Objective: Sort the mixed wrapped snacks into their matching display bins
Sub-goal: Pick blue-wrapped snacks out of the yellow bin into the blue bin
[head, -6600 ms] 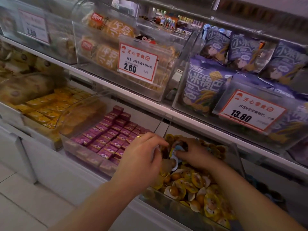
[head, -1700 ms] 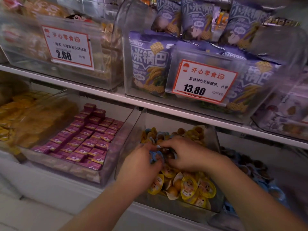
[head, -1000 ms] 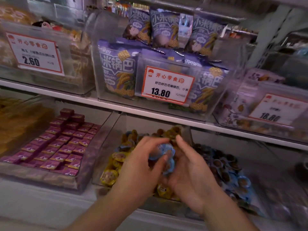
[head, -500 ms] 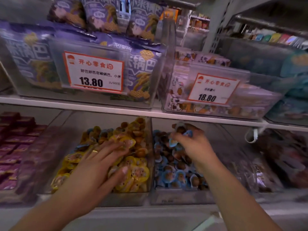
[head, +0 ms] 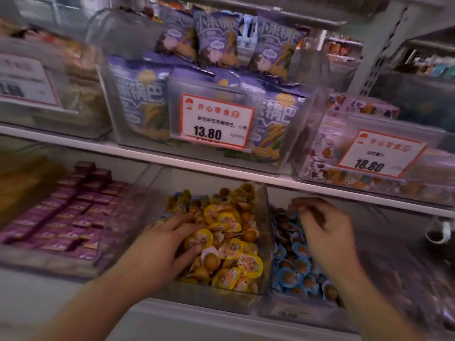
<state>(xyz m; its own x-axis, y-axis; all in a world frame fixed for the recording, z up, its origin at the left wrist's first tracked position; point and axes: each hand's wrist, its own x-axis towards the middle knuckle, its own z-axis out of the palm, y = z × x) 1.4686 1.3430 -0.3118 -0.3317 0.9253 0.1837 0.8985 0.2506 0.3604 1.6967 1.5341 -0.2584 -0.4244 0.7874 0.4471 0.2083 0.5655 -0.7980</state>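
on the lower shelf, the left hand (head: 162, 244) lies with fingers spread on the yellow-lidded snack cups (head: 229, 247) in the middle bin (head: 267, 242); right hand (head: 325, 232) hovers over the blue-lidded cups (head: 293, 269), fingers loosely curled, holding nothing visible

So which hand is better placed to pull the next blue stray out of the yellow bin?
Probably the left hand: it lies on the yellow-wrapped snacks, near blue wrappers at that bin's back-left. The right hand hangs over the blue-wrapped snacks.
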